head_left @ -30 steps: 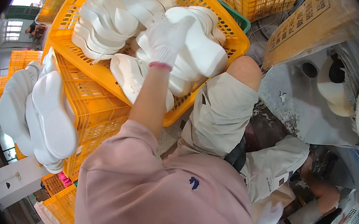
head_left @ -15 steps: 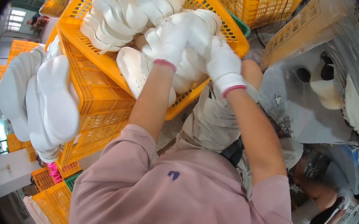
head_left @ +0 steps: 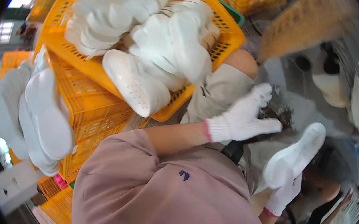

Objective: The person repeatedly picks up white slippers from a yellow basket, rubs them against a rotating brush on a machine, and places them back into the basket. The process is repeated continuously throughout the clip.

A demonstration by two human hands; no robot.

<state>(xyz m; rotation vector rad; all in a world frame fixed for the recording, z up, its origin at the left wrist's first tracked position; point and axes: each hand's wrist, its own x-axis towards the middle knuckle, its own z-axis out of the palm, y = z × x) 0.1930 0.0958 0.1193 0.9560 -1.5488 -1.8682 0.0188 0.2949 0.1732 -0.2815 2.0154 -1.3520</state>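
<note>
My right hand [head_left: 285, 195], in a white knitted glove, is closed around one end of a white shoe sole [head_left: 296, 155]. That sole is tilted, its other end pointing up and away to the right. My left hand [head_left: 242, 116], gloved the same way, is stretched out over my lap, fingers apart and nothing in it. To its left, a yellow plastic crate [head_left: 75, 64] holds many white soles [head_left: 170, 43] stacked in leaning rows. One sole [head_left: 130, 82] with small dots lies along the crate's near side.
More white soles [head_left: 49, 111] stand at the left beside stacked yellow crates [head_left: 99, 106]. A grey surface with a dark hole [head_left: 303, 63] and a cardboard box [head_left: 304, 26] is on the right. Another person's bent arm [head_left: 322, 190] shows at the lower right.
Both hands have left the crate's stack and swung right and nearer to me. A sole is now in my right hand, and my left hand has opened. The view has shifted slightly.
</note>
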